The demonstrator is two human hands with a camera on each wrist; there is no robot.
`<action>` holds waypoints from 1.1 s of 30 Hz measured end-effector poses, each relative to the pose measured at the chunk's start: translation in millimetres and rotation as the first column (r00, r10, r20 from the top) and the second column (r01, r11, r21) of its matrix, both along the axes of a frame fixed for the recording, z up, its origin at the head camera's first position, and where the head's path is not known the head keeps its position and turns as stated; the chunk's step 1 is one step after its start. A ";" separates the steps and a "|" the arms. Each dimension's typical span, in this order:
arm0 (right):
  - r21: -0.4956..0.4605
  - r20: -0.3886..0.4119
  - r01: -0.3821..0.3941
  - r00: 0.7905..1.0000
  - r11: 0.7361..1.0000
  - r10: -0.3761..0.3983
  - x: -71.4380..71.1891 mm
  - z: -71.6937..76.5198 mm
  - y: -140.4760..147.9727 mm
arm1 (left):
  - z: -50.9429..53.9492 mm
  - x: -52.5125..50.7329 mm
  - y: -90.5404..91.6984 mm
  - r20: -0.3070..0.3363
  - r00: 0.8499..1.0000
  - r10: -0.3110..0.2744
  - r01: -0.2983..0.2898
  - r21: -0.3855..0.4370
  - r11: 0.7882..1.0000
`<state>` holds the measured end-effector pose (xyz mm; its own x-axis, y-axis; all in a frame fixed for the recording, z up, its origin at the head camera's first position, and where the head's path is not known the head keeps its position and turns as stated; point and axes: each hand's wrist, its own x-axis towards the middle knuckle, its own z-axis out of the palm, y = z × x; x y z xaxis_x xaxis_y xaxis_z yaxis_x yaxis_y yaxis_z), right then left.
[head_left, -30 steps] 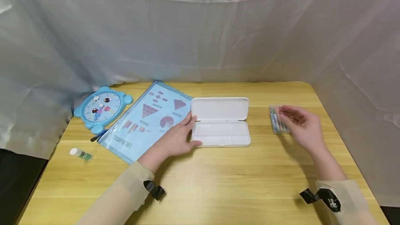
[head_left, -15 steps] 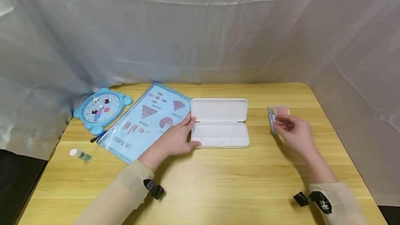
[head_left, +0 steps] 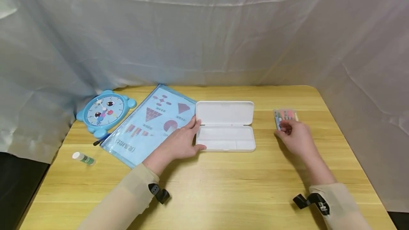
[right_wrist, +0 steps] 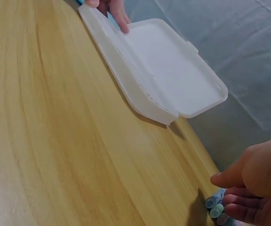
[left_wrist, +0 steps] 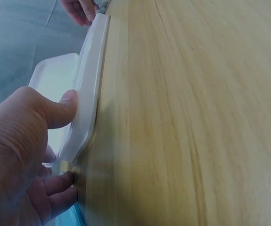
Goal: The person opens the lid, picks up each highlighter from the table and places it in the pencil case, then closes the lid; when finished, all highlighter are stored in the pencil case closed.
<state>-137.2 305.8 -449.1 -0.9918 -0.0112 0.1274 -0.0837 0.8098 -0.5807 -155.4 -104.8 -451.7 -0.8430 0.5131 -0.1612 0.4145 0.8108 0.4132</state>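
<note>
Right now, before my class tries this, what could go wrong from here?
The pens have round ends, so one might roll away if the right hand fumbles it. The left hand touches only the left end of the open white case, so a bump could swing its other end. The glue stick lies on its side and may roll if nudged.

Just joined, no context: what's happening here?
A person's left hand holds the left end of a white case, its lid open. Their right hand is at a set of coloured pens to the right; whether it grips one is unclear. A blue folder, toy clock and glue stick lie left of the case.
</note>
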 end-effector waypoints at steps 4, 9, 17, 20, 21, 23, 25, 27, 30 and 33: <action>0.023 0.018 0.000 1.000 1.000 -0.001 -1.0 1.1 -3.0 | -1.0 0.0 1.1 -0.008 1.000 0.003 -0.003 -0.008 1.000; 0.043 0.042 0.008 0.999 0.999 -0.010 -2.9 1.9 -4.9 | -1.6 -0.5 1.8 -0.006 1.000 0.007 -0.007 -0.009 1.000; 0.034 0.083 -0.011 0.996 0.999 0.008 -5.8 5.3 -9.7 | 0.5 0.0 2.3 0.003 1.000 0.014 -0.014 -0.013 1.000; 0.050 0.114 -0.020 0.993 0.999 0.015 -6.8 6.8 -12.1 | 1.1 0.0 2.7 0.005 1.000 0.013 -0.013 -0.014 1.000; 0.056 0.125 -0.025 0.992 0.998 0.018 -7.5 7.0 -12.7 | 1.3 0.1 2.9 0.006 1.000 0.013 -0.013 -0.015 1.000; 0.063 0.135 -0.033 0.990 0.998 0.024 -8.6 7.3 -13.6 | 1.7 0.2 3.2 0.006 1.000 0.012 -0.012 -0.018 1.000; 0.069 0.131 -0.044 0.991 0.997 0.035 -9.9 6.8 -13.8 | 2.1 0.1 3.6 0.005 1.000 0.012 -0.012 -0.019 1.000; 0.075 0.106 -0.051 0.993 0.996 0.043 -11.2 5.6 -13.2 | 2.2 0.0 3.8 0.005 1.000 0.012 -0.012 -0.022 1.000; 0.080 0.073 -0.054 0.996 0.995 0.048 -12.4 2.8 -12.2 | 2.2 -0.2 4.1 0.008 1.000 0.016 -0.015 -0.023 1.000; 0.067 0.060 -0.043 0.997 0.997 0.039 -13.0 0.3 -11.9 | 1.8 0.0 4.0 0.011 1.000 0.021 -0.020 -0.025 0.999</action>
